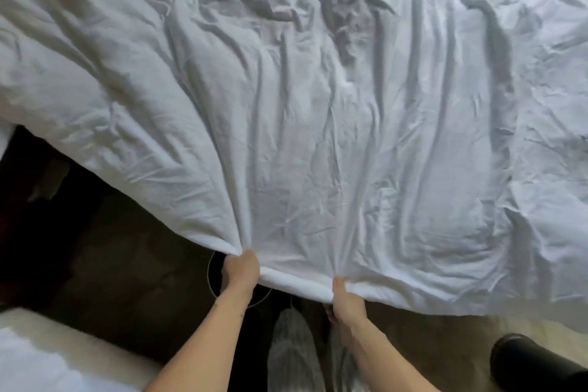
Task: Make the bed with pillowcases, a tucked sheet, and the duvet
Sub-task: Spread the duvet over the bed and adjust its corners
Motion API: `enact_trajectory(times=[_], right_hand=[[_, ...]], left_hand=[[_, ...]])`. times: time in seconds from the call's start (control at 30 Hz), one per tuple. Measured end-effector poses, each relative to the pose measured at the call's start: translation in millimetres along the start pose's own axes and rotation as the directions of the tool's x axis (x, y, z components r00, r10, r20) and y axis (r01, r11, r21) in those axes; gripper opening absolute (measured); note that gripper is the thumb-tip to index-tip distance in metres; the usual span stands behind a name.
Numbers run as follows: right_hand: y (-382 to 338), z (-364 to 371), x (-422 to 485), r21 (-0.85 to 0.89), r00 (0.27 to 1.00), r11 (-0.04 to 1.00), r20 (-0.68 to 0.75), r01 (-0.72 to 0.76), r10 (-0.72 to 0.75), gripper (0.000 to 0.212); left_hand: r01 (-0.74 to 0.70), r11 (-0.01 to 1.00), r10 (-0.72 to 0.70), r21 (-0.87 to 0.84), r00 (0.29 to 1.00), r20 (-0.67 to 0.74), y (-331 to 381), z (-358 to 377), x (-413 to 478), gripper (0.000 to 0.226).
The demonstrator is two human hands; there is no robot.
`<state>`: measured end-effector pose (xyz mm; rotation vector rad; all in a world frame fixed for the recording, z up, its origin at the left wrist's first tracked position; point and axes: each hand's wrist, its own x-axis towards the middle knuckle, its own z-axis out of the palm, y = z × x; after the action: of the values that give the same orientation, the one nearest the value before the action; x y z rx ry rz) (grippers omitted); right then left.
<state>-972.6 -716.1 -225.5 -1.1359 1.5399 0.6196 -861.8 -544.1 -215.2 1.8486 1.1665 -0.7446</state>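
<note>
Head view: the white duvet [318, 105] covers the frame from 9 o'clock through 12 to 3. It is creased all over, and its near edge runs from 9 o'clock down toward 4. Your left hand [240, 274], just left of 6 o'clock, has its fingers curled round a bunched fold of that edge; creases fan out from the grip toward 12. Your right hand [345, 299], just right of 6 o'clock, pinches the same edge with the thumb on top and the fingers hidden beneath the cloth. A rolled strip of hem spans between the two hands. Below the edge, dark floor [127, 264] shows at 8 o'clock. Grey trousers [289, 350] show between your forearms. A black round object [534, 363] sits at 4 o'clock, too cropped to identify. A pale fluffy surface [47, 353] lies at 7 o'clock.
</note>
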Motion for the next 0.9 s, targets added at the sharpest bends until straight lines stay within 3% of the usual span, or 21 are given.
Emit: enact_trajectory(times=[0.07,0.17,0.27,0.4,0.57,0.7,0.73,0.8,0.87,0.9], right_hand=[[1,-1,-4,-0.005,0.998,0.999,-0.041,0.040,-0.040,0.047],[25,-4,-7,-0.114,0.990,0.988,-0.079,0.108,-0.117,0.058],[34,-4,-7,-0.131,0.998,0.990,-0.036,0.052,-0.057,0.067],[28,-16,-6,-0.309,0.991,0.944,-0.031,0.113,-0.128,0.070],[29,-22,-1,-0.455,0.999,0.890,-0.006,0.040,-0.048,0.075],[19,-22,8,-0.457,0.996,0.885,0.057,0.088,-0.069,0.077],[16,-25,5,-0.451,0.995,0.889,0.091,0.080,-0.043,0.074],[6,-37,-9,-0.496,0.983,0.868,0.174,0.028,0.067,0.053],[-7,-50,-30,-0.621,0.972,0.772,0.233,0.137,0.014,0.041],[-10,-57,-38,-0.700,0.965,0.676,0.251,0.233,-0.072,0.038]], left_hand=[[-0.016,1.000,0.016,0.027,1.000,-0.019,-1,-2,-6,0.045],[-0.013,0.997,0.016,0.070,0.999,-0.034,-25,-6,-13,0.041],[0.042,0.998,-0.041,0.037,0.999,-0.030,-34,-2,-10,0.044],[0.057,0.994,-0.053,0.093,0.997,-0.047,-41,2,-9,0.043],[0.125,0.990,-0.124,0.069,0.992,-0.023,-47,5,-7,0.045],[0.070,0.974,-0.076,0.216,0.997,0.019,-43,-3,-3,0.047],[0.027,0.937,-0.041,0.349,0.999,0.034,-43,-7,-5,0.050],[-0.055,0.746,0.034,0.664,0.998,0.045,-45,-18,-12,0.057],[-0.150,0.578,0.133,0.802,0.987,0.089,-46,-28,-26,0.057],[-0.192,0.557,0.173,0.808,0.978,0.113,-44,-33,-36,0.055]])
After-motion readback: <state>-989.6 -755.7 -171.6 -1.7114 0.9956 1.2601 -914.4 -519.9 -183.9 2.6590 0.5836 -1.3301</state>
